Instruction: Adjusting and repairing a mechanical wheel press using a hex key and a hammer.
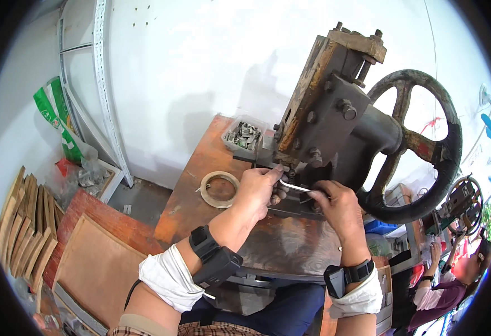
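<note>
My right grip (337, 203) pinches the shiny bar (295, 186) near the press (334, 112); I can't tell if my left grip (256, 189) holds it. Probably stiff, light, slippery: hold its right end.

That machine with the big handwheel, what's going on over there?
The person's right hand grips a slim shiny tool near the lower end of the machine. The left hand is at the tool's other end; whether it grips it is unclear. A pale ring-shaped roll and a clear tub of small metal parts sit on the wooden table.
</note>
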`<state>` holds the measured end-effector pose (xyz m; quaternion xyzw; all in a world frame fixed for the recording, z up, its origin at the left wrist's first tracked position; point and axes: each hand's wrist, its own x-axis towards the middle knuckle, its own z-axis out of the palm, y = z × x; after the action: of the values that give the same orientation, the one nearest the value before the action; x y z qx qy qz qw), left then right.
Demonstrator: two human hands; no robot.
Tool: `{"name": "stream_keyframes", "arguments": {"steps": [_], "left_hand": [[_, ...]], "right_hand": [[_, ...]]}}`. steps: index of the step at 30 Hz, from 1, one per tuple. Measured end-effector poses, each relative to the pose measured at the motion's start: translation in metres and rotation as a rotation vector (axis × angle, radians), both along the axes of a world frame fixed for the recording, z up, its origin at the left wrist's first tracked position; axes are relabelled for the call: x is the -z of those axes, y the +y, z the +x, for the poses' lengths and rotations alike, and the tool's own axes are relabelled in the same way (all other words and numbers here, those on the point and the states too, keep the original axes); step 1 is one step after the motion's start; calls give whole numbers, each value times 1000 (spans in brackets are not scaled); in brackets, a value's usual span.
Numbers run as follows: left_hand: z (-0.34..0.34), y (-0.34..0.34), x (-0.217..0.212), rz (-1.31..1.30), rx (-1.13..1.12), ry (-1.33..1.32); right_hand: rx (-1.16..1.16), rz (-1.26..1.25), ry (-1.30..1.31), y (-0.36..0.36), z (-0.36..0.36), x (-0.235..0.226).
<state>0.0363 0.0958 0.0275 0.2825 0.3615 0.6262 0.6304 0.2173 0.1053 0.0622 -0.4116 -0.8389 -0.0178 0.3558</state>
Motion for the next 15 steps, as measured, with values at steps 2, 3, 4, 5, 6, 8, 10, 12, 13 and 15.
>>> {"name": "stream_keyframes", "arguments": {"steps": [2, 3, 4, 5, 6, 8, 10, 12, 13, 15], "left_hand": [[3, 0, -1, -8, -25, -53], [3, 0, 0, -10, -9, -53], [2, 0, 1, -13, 6, -52], [2, 0, 1, -12, 7, -50], [1, -1, 0, -13, 3, -43], [1, -2, 0, -13, 1, -35], [2, 0, 0, -36, -12, -58], [0, -1, -1, -31, -2, -46], [-1, -1, 0, -27, 7, -32], [0, 0, 1, -26, 3, -47]], "right_hand": [[52, -14, -51, 1, 20, -2], [54, -177, 50, 2, 30, 1], [56, -339, 152, 4, 35, 4], [53, -359, 169, 6, 37, 5], [57, -357, 171, 4, 35, 3], [117, -397, 169, 1, 30, -1], [128, -411, 187, 5, 33, 4], [135, -429, 207, 8, 34, 6], [111, -430, 249, 8, 33, 7], [86, -434, 293, 10, 33, 11]]}}
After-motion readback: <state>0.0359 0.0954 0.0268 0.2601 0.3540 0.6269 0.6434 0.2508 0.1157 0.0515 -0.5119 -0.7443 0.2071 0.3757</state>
